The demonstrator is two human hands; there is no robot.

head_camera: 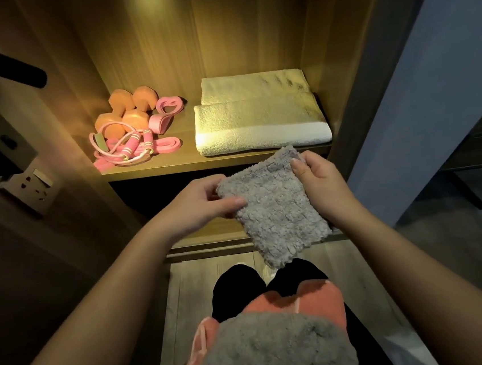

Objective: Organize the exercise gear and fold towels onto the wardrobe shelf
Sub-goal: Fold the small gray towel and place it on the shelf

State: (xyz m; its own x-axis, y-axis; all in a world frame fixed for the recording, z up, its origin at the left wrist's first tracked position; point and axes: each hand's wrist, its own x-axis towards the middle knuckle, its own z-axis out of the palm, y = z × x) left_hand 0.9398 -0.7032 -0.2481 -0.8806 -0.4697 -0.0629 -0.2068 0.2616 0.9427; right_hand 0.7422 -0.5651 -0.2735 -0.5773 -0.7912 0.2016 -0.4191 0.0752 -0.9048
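Folded grey towel (275,208): held in the air in front of and just below the wardrobe shelf (148,166), tilted, its lower end hanging towards the floor.

Left hand (203,204): pinches the towel's left edge, thumb on top; the fingers beneath are hidden by the pile.

Right hand (319,177): grips the upper right corner, fingers curled round it; the fingertips are partly covered.

On the shelf, right side: two folded white towels (260,126), one behind the other, touching; the rear one is partly masked by the front one.

Left side: two orange dumbbells (128,111) side by side; pink bands (166,108) beside them; a pink skipping rope (130,148) coiled in front, tangled with further pink loops, so separate items are hard to tell apart; a pale tab on one loop is too blurred to read.

The compartment below the shelf is in deep shadow.

At the bottom edge: a second grey towel (269,351) over a coral cloth (309,303), both cut off by the frame.

Far left: a wall socket plate (27,187), dim.
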